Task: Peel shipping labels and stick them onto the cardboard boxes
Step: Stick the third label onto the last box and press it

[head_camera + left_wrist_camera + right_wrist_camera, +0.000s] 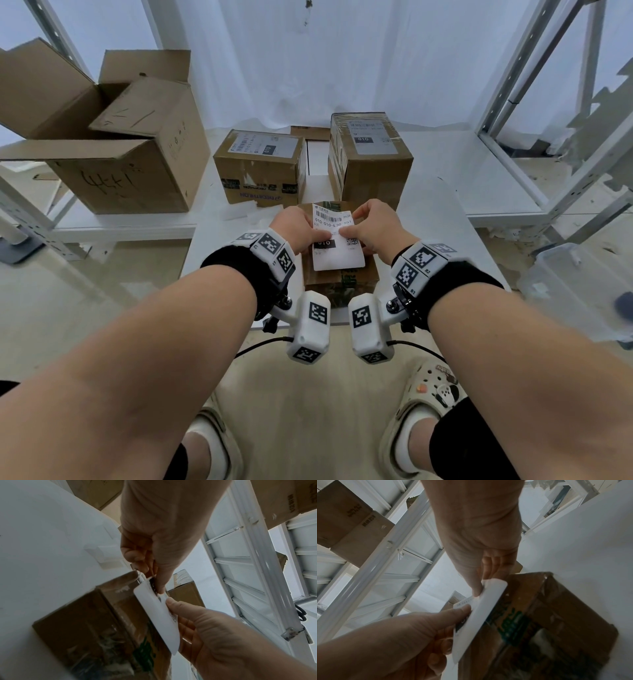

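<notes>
A white shipping label [337, 253] with a barcode and a black "010" block hangs just above a small taped cardboard box [339, 284] on the table's near end. My left hand [317, 236] pinches the label's left edge and my right hand [352, 222] pinches its right edge and top corner. In the left wrist view the left hand [159, 588] grips the sheet [157, 615] from above, over the box [102, 615]. In the right wrist view the right hand [479, 589] nips the label [481, 608], whose printed layer seems to part from the backing at the far end.
Two sealed boxes with labels stand behind: one [260, 168] left, a taller one [370, 154] right. A large open carton [102, 137] sits on the left shelf. White paper scraps [239, 212] lie on the table [445, 205]. A clear plastic bin [575, 291] and metal racking stand right.
</notes>
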The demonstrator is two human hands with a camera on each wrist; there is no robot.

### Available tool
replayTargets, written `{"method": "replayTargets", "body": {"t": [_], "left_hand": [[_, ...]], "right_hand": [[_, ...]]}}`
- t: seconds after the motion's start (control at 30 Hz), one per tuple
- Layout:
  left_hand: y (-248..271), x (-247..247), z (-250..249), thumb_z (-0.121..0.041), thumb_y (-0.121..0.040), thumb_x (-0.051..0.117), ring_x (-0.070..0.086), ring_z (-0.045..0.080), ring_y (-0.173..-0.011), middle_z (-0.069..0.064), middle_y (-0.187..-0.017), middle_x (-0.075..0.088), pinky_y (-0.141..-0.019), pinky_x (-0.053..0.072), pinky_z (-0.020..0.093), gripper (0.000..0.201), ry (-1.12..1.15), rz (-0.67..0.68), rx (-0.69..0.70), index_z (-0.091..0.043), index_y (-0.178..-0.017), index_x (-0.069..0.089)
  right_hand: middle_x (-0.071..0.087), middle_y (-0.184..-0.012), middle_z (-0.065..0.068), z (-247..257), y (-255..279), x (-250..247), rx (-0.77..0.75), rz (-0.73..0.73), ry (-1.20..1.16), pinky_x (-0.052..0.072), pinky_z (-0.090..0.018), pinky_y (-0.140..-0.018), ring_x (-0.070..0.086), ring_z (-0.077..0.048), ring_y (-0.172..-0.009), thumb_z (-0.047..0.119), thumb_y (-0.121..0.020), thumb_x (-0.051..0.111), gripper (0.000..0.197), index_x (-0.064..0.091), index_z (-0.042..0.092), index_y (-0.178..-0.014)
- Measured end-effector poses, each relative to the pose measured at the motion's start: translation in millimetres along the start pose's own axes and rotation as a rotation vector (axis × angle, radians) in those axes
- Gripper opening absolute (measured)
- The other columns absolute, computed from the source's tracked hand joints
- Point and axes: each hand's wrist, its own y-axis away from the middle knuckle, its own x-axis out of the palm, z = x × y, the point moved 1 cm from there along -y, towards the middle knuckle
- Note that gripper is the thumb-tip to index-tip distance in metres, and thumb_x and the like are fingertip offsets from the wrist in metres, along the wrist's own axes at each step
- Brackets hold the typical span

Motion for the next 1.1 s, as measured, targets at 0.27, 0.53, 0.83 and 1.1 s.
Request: {"method": "replayTargets", "body": {"t": [0.27,0.53,0.83,1.1], "left_hand": [[-4,8,2,-0.036,-0.083,0.068,0.057,0.015,-0.073,0.009,-0.105,0.069,-0.051,0.041,0.019,0.028,-0.037,-0.045,0.042,-0.01,-0.079,0.059],[-8,11,3,-0.036,-0.083,0.068,0.052,0.013,-0.068,0.009,-0.099,0.069,-0.048,0.033,0.02,0.032,-0.085,-0.033,0.042,-0.005,-0.083,0.063],[-8,12,5,-0.031,-0.083,0.07,0.056,0.014,-0.082,0.004,-0.108,0.065,-0.058,0.044,0.02,0.025,0.0,-0.03,0.099,-0.012,-0.095,0.059],[-31,16,27,-0.047,-0.051,0.08,0.064,0.025,-0.1,0.007,-0.11,0.063,-0.087,0.055,0.043,0.048,0.249,0.038,0.068,-0.046,-0.09,0.053]], "right_hand": [[0.057,-0.124,-0.008,-3,3,1,-0.028,-0.015,0.005,0.055,-0.026,-0.073,0.058,-0.025,-0.11,0.017,-0.081,0.074,0.036,0.045,0.018,-0.102],[0.055,-0.13,-0.011,1,5,2,-0.055,0.016,0.088,0.054,-0.021,-0.065,0.059,-0.028,-0.112,0.016,-0.082,0.073,0.037,0.044,0.016,-0.106],[0.058,-0.127,-0.011,0,2,1,-0.08,0.009,0.147,0.049,-0.016,-0.059,0.061,-0.024,-0.108,0.021,-0.078,0.076,0.048,0.039,0.016,-0.108],[0.048,-0.132,-0.01,5,-10,-3,-0.174,0.04,0.518,0.047,-0.04,-0.097,0.047,-0.028,-0.12,0.038,-0.075,0.076,0.079,0.033,0.02,-0.139]]}}
